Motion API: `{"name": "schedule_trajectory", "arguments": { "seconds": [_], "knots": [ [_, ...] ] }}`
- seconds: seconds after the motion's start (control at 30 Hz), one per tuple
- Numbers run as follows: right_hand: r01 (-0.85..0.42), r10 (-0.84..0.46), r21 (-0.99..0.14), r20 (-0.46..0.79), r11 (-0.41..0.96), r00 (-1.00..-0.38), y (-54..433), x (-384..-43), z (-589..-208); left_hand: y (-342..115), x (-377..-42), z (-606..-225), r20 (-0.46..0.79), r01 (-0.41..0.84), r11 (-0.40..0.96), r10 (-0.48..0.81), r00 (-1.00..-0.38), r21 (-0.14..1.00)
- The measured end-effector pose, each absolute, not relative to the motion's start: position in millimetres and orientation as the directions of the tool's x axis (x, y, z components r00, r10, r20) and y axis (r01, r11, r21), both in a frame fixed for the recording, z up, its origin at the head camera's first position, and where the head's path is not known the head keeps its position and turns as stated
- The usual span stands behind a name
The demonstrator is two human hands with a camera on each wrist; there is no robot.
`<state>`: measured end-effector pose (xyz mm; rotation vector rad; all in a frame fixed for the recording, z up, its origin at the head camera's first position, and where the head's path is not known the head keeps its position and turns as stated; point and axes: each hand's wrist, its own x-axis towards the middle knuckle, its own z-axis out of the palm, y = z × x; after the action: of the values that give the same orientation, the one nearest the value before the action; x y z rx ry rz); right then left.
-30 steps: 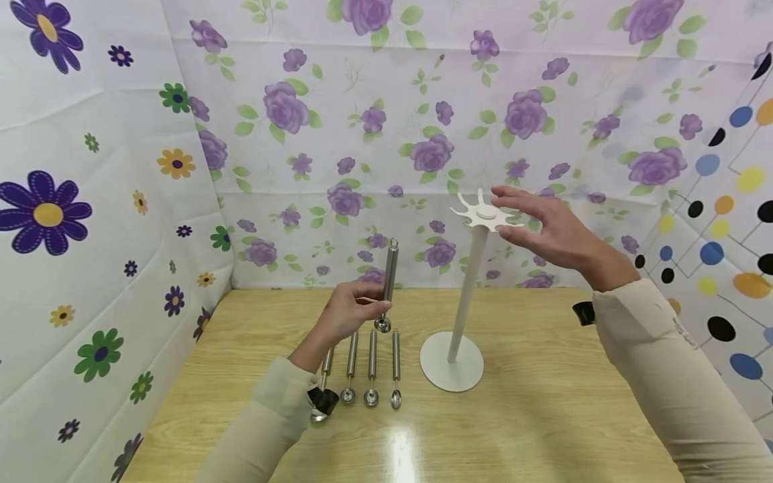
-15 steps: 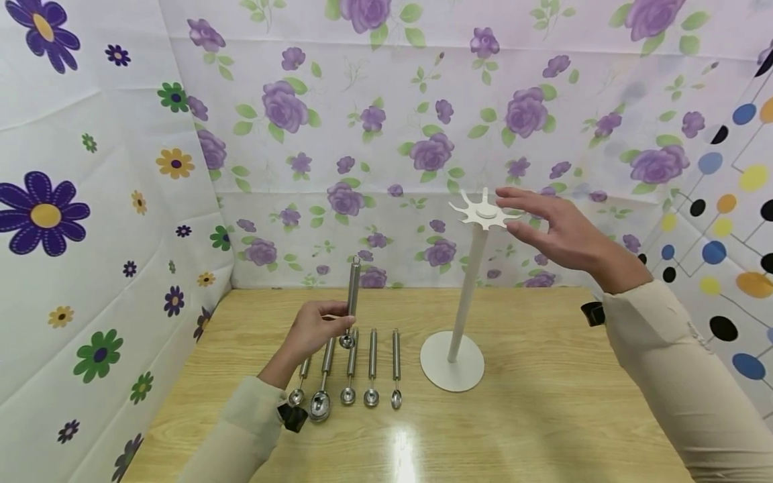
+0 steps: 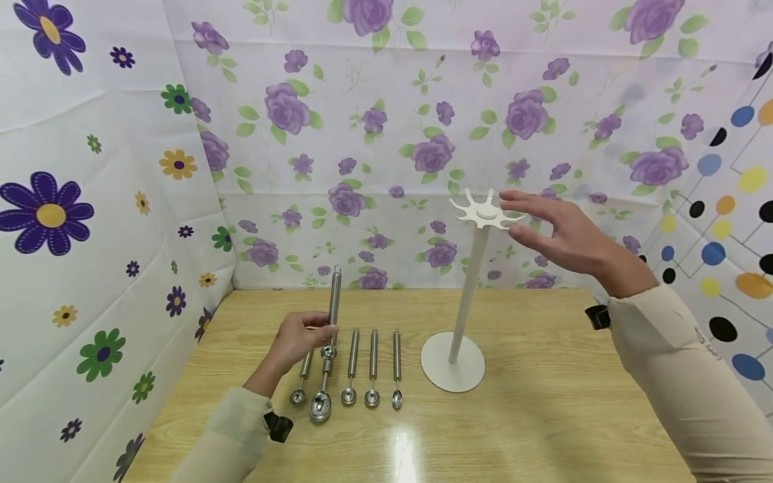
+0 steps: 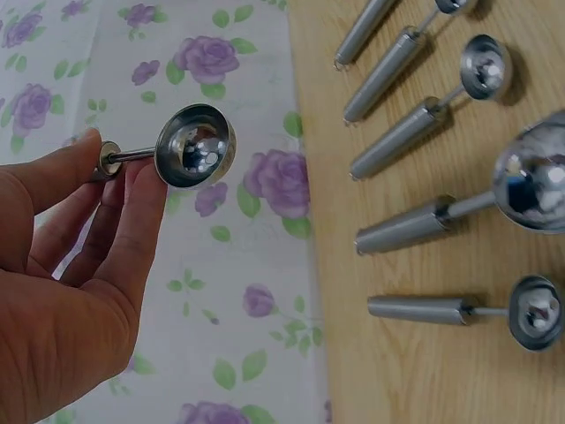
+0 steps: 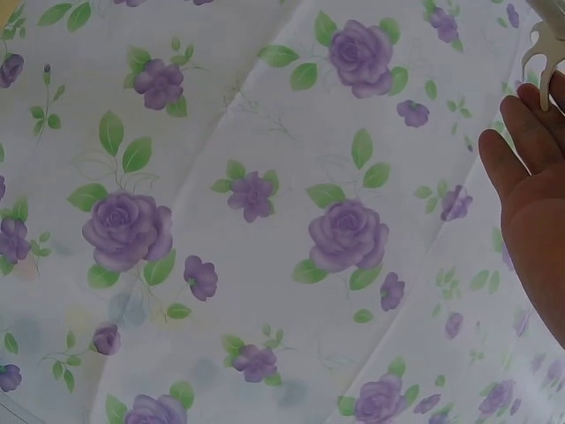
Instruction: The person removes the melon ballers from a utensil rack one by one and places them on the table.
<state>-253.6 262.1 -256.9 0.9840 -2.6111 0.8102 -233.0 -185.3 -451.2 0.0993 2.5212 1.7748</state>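
My left hand (image 3: 298, 342) pinches a metal melon baller (image 3: 335, 302) between thumb and fingers. It is held nearly upright, hanging ring up and round bowl down, above the row on the table. In the left wrist view its bowl (image 4: 195, 147) points away from the left hand (image 4: 88, 265). My right hand (image 3: 561, 228) is raised beside the pronged top (image 3: 486, 213) of a white stand, thumb and fingers spread apart. In the right wrist view the right hand's fingers (image 5: 530, 132) overlap a prong (image 5: 540, 66); whether they touch it I cannot tell.
Several metal scoops (image 3: 373, 362) of different bowl sizes lie side by side on the wooden table (image 3: 543, 402), handles away from me. The stand's round white base (image 3: 453, 376) is right of them. Flowered cloth (image 3: 362, 147) closes off the back; patterned cloths flank both sides.
My left hand has moved left and down with the melon baller, over the left scoops. The stand's pronged top has turned a little. My right hand has shifted slightly right.
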Motion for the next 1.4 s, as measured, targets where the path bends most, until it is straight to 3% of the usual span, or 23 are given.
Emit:
{"name": "schedule_trajectory", "arguments": {
  "seconds": [1.4],
  "knots": [
    [-0.677,-0.522,-0.41,0.434,0.612,-0.734,265.3,-246.1,-258.2,-270.7,-219.8,-533.4,-0.263,-0.305,0.474,-0.156,-0.952,0.826]
  ]
}}
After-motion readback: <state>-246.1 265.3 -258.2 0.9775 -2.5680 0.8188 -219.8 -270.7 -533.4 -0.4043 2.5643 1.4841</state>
